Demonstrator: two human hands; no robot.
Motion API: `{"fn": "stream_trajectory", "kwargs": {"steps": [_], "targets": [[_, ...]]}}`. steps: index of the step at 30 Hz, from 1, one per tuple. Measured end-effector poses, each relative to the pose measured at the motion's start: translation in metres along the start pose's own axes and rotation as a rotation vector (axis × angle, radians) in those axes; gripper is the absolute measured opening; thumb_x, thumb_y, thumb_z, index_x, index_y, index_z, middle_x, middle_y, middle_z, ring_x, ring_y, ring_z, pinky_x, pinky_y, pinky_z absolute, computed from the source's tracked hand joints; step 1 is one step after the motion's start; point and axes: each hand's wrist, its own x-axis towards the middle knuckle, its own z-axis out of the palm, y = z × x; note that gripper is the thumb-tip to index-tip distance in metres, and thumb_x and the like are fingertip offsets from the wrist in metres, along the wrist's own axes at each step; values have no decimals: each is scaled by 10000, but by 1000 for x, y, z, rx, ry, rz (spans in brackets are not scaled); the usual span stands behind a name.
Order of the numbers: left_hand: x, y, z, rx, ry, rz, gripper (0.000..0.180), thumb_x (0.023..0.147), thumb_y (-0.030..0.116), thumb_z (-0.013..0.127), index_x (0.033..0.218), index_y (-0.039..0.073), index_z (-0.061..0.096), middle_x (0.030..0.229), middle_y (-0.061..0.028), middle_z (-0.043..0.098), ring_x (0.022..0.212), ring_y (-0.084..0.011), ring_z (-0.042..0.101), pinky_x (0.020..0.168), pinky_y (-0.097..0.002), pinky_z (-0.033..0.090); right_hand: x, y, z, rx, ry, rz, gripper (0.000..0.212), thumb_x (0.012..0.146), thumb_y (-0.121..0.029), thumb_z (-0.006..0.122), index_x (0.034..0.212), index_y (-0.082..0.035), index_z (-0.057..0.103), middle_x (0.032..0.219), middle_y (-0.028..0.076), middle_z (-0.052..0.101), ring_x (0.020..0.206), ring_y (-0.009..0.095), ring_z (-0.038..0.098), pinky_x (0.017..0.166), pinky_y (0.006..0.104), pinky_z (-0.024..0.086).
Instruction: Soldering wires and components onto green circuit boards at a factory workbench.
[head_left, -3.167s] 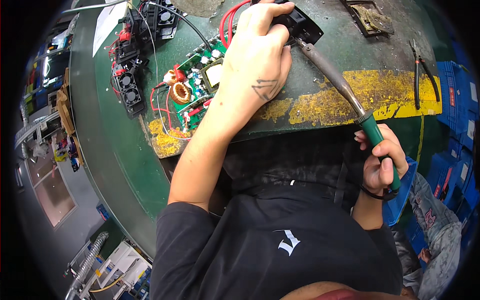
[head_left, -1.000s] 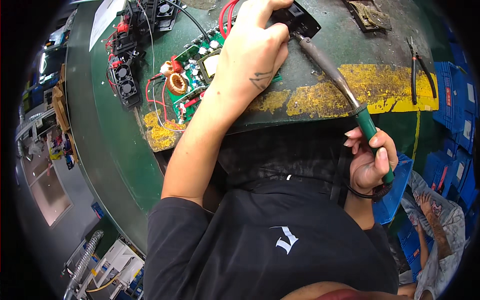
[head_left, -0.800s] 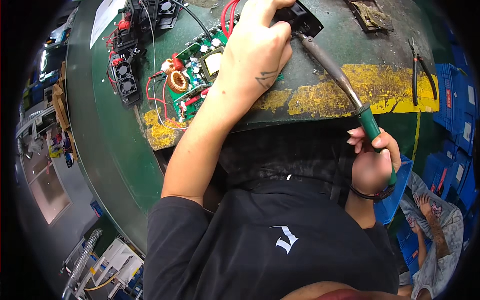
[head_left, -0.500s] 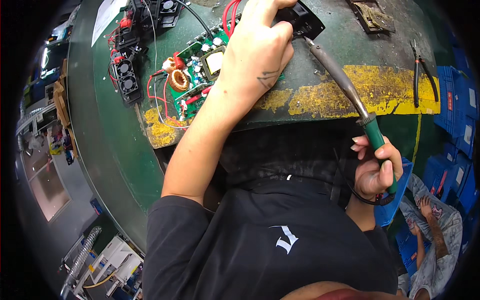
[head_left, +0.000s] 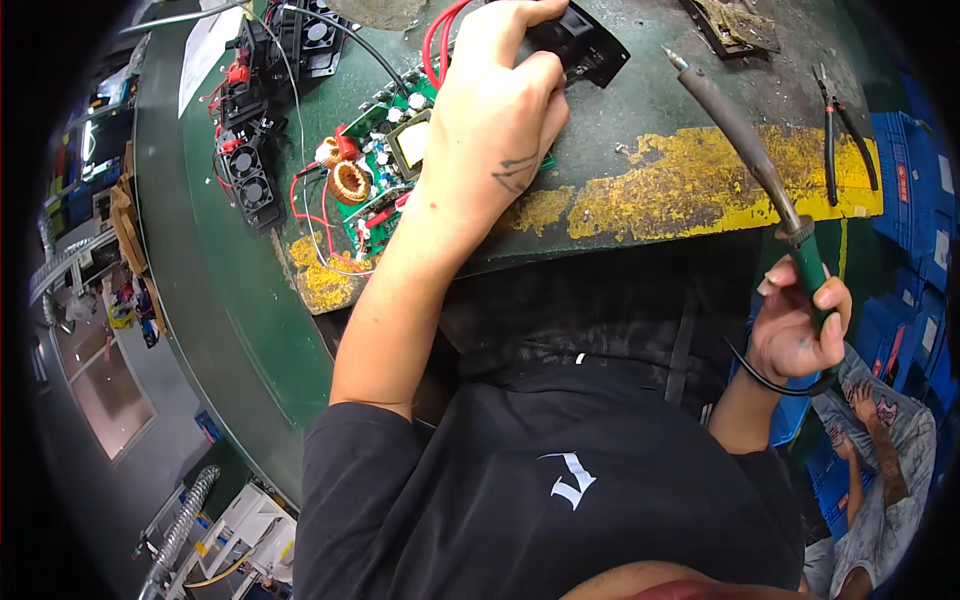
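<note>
My left hand (head_left: 490, 125) is closed at the top of the bench, gripping a black plastic panel (head_left: 592, 48) by its near left side; the fingertips are partly hidden. Beneath my left wrist lies a green circuit board (head_left: 375, 140) with a copper-wound coil (head_left: 349, 182), capacitors and red wires. In my right hand (head_left: 800, 335), off the bench's front edge, is a soldering iron (head_left: 738, 128) held by its green handle. Its tip points up and left, apart from the panel.
Black fans with red wires (head_left: 248, 172) line the left, near a white sheet (head_left: 205, 65). Cutting pliers (head_left: 832, 140) and a tray with a worn sponge-like pad (head_left: 742, 28) lie at right. Beyond are blue crates (head_left: 905, 180) and another person's hand (head_left: 862, 403).
The soldering iron has moved right, and its tip has come away from the black panel. My left hand still grips the panel, slightly further left in view.
</note>
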Motion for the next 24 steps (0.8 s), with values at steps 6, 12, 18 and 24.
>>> {"fn": "stream_trajectory", "kwargs": {"steps": [6,12,18,24], "targets": [[25,41,-35,69,-297,-252,183,708,-38,717,809,-34,564,1340,-241,545,1278,-469,499,1087,-534,396,32,17,12,-131,48,-88,371,917,-342,463,1035,-23,612,892,311,688,661,301,640,583,322,476],[27,42,-35,95,-317,-273,192,699,-40,731,816,-21,579,1351,-228,547,1299,-468,493,1090,-541,397,45,34,19,-228,-7,-83,356,900,-319,461,999,-13,614,900,310,689,656,297,633,575,325,471],[24,25,-17,115,-352,-300,221,670,-36,754,824,-16,597,1342,-225,555,1293,-463,495,1100,-558,386,49,40,21,-335,-92,-202,344,922,-328,464,999,-21,601,912,318,685,647,277,625,551,306,460],[25,22,-12,132,-406,-291,214,672,-36,749,835,-10,612,1337,-226,561,1283,-461,504,1100,-565,385,52,41,24,-288,-65,-226,320,924,-284,462,945,15,571,863,287,689,652,234,616,539,277,444]]}}
